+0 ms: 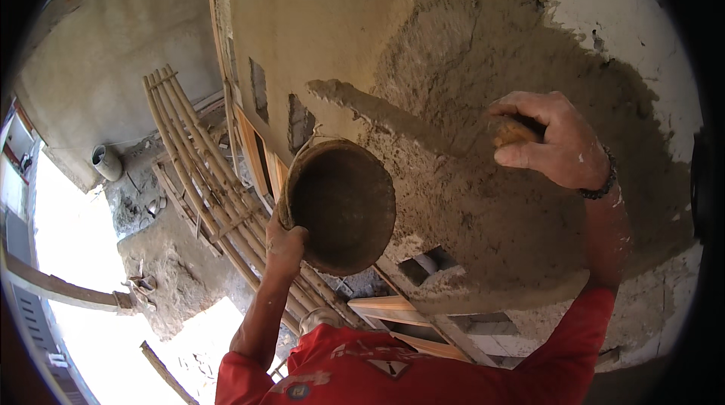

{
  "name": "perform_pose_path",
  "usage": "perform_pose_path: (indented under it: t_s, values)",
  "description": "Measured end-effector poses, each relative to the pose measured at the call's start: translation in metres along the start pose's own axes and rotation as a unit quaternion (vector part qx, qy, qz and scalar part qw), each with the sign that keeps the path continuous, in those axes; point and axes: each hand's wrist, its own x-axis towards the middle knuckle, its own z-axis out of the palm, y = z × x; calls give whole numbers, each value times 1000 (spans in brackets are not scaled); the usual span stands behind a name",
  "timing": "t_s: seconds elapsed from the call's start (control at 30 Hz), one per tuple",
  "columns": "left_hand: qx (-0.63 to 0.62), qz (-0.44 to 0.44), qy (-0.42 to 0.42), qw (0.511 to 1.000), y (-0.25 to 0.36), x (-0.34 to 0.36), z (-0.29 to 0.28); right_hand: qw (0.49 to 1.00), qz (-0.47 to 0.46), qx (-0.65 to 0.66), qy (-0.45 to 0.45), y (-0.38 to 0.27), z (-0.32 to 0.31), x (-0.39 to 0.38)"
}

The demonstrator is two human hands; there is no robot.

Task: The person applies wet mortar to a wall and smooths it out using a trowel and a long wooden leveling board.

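Note:
My left hand (pixel 287 239) grips the rim of a round, mud-stained container (pixel 336 205), tilted so its dark inside shows, with no clear contents. My right hand (pixel 547 141) is closed round the wooden handle of a trowel (pixel 385 114), whose long blade is coated in grey mortar and lies against or just over the wall. Around it the wall (pixel 483 27) carries rough wet plaster, with smoother render to the left and a pale bare area at the upper right.
A long bamboo scaffold or ladder (pixel 181 141) runs along the left. A pipe-like cylinder (pixel 107 163) stands by the far wall (pixel 113 50). Rubble (pixel 166 284) lies on the floor. Wooden frames (pixel 377 303) and small recesses (pixel 427 265) are set along the wall.

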Motion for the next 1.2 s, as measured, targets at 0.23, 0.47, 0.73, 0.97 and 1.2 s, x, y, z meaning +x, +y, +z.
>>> perform_pose_path:
  t_s: [0.23, 0.47, 0.73, 0.97, 1.2]
  values:
    - [-5, 5, -7, 1000, -1, -13, -9, 971, 149, -107, 153, 65, -54, 43]
    - [-7, 23, -13, 1000, -15, -7, -10, 938, 142, -129, 287, 51, -69, 25]
    - [17, 43, -82, 996, -17, 5, 27, 957, 70, -237, -151, 60, 139, -34]
    - [87, 40, -129, 987, 4, 4, 57, 932, 111, -291, -189, 85, 234, -48]
    - [129, 64, -119, 982, -8, 5, 65, 984, 101, -34, -145, 96, 268, -70]
